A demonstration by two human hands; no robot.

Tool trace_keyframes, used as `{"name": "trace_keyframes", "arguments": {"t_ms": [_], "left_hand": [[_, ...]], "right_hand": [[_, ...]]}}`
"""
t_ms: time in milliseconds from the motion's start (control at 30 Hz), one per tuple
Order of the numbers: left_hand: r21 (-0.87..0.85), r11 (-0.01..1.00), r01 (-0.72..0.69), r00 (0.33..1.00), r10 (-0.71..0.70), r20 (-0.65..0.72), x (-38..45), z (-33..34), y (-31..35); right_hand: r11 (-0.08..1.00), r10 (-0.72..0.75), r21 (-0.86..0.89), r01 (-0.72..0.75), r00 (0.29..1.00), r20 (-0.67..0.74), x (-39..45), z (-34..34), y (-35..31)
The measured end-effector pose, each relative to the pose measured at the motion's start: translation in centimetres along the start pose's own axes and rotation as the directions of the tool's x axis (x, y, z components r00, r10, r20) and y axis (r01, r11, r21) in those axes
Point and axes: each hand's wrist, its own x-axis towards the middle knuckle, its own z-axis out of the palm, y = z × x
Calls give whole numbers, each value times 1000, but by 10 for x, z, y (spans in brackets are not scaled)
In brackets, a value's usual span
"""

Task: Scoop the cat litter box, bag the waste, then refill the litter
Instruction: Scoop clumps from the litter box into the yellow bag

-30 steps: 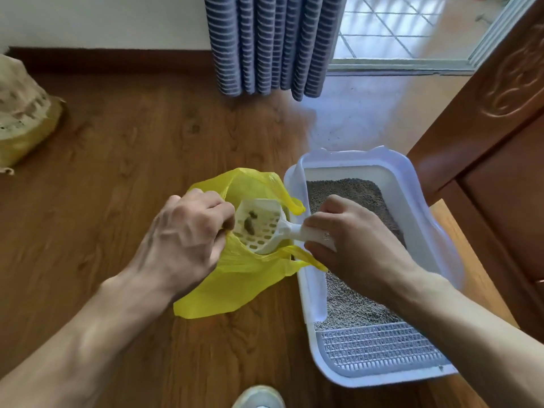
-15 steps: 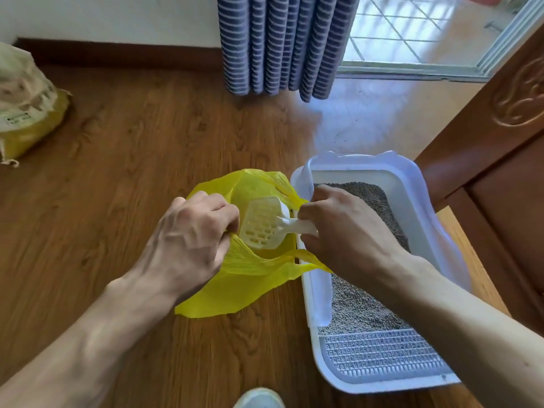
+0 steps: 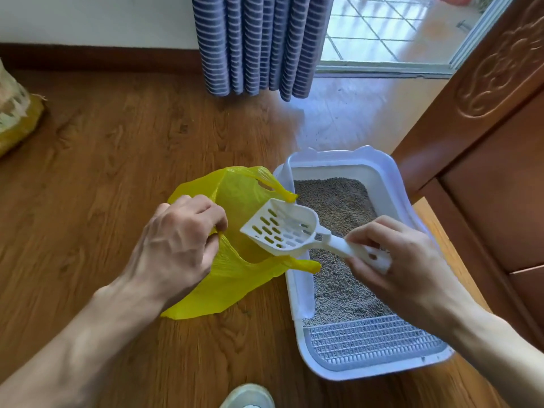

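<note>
My left hand (image 3: 179,245) grips the rim of a yellow plastic bag (image 3: 235,278) and holds its mouth open on the wooden floor. My right hand (image 3: 394,266) holds the handle of a white slotted scoop (image 3: 282,229). The scoop's head hangs above the bag's mouth, by the left wall of the litter box, and looks empty. The white litter box (image 3: 385,178) stands right of the bag, filled with grey litter (image 3: 338,201). A grey grid mat (image 3: 371,340) covers its near end.
A yellow-and-white sack (image 3: 14,113) lies at the far left edge. A striped curtain (image 3: 259,45) hangs at the back beside a glass door. A carved wooden cabinet (image 3: 485,128) stands close to the box's right. My shoe tip (image 3: 247,397) shows at the bottom.
The scoop held dark clumps inside the bag, tipped over there, and now has come up out of the bag, turned open side up and empty. My left hand kept its grip.
</note>
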Motion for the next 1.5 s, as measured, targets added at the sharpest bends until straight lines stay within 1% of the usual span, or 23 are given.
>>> {"name": "trace_keyframes", "arguments": {"t_ms": [133, 233, 367, 433, 600, 867, 967, 1100, 1267, 1433, 1500], "left_hand": [[-57, 998, 2, 1000, -2, -6, 4, 5, 13], [-88, 996, 4, 1000, -5, -4, 7, 8, 23], [-53, 999, -2, 1000, 3, 14, 8, 13, 32], [-44, 999, -6, 1000, 7, 22, 8, 14, 33], [-37, 999, -7, 1000, 8, 30, 5, 15, 38], [-7, 1000, -11, 998, 12, 64, 2, 23, 49], [-5, 1000, -18, 998, 18, 68, 1, 24, 49], [-1, 1000, -22, 997, 22, 72, -1, 25, 51], [32, 999, -37, 996, 34, 81, -5, 28, 53], [111, 993, -32, 996, 22, 86, -15, 27, 55], [168, 984, -59, 995, 43, 94, -22, 24, 57]], "right_hand": [[999, 23, 24, -23, 1000, -14, -25, -8, 13], [998, 62, 30, -60, 995, -72, -42, -12, 23], [982, 190, 33, -188, 971, -144, -58, -14, 34], [967, 255, 20, -255, 956, -145, -62, -11, 39], [939, 327, -67, -339, 934, -144, -60, 5, 42], [866, 487, -98, -490, 872, -51, -57, 22, 55], [862, 495, -113, -494, 869, -23, -65, 27, 55], [886, 445, -135, -444, 895, -20, -81, 28, 55], [910, 385, -173, -376, 923, 16, -108, 21, 60], [929, 341, -165, -332, 940, 28, -128, 15, 57], [938, 319, -144, -314, 948, 15, -131, 16, 52]]}}
